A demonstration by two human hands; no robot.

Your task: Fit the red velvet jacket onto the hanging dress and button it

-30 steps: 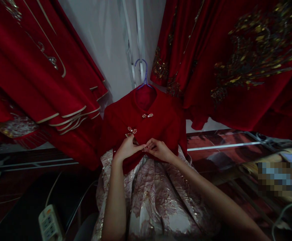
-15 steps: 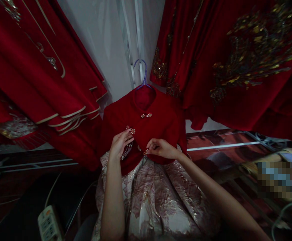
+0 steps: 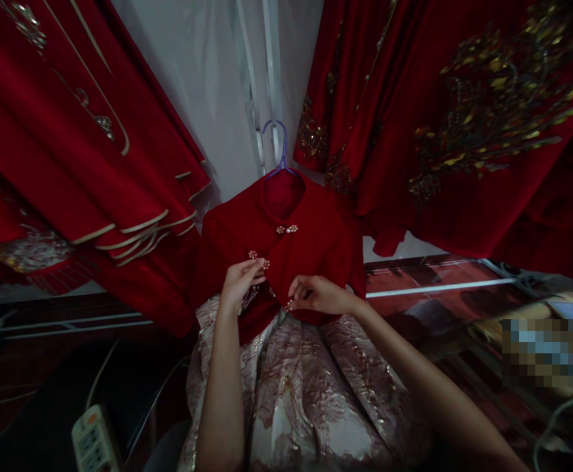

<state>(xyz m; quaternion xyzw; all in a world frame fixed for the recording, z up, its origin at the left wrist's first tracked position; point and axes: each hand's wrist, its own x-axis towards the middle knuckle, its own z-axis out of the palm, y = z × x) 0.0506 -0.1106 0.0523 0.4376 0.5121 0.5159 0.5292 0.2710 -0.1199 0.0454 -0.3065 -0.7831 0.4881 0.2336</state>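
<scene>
A short red jacket [image 3: 306,255] hangs in front of me on a purple hanger [image 3: 283,151]. Its neck is held by a jewelled clasp [image 3: 287,229], while the front below gapes a little. My left hand [image 3: 240,282] is closed, thumb and fingers pinching a flower-shaped jewelled clasp [image 3: 265,264] on the jacket's left side. Lower and to the right, my right hand [image 3: 322,295] is closed with fingertips on another jewelled clasp [image 3: 289,305] at the front edge. A bead fringe partly shows behind my left hand. Under the jacket falls a shiny pinkish brocade skirt [image 3: 291,387].
Red garments with cream trim [image 3: 94,164] hang at the left. Red garments with gold sequin embroidery [image 3: 493,111] hang at the right. A white power strip [image 3: 92,436] with a cord lies at lower left. A pale metal rail [image 3: 438,286] runs low behind.
Both hands have shifted slightly downward, each keeping its pinch. The clasp by my left hand has moved a little down and right, and the one at my right fingertips slightly down and right.
</scene>
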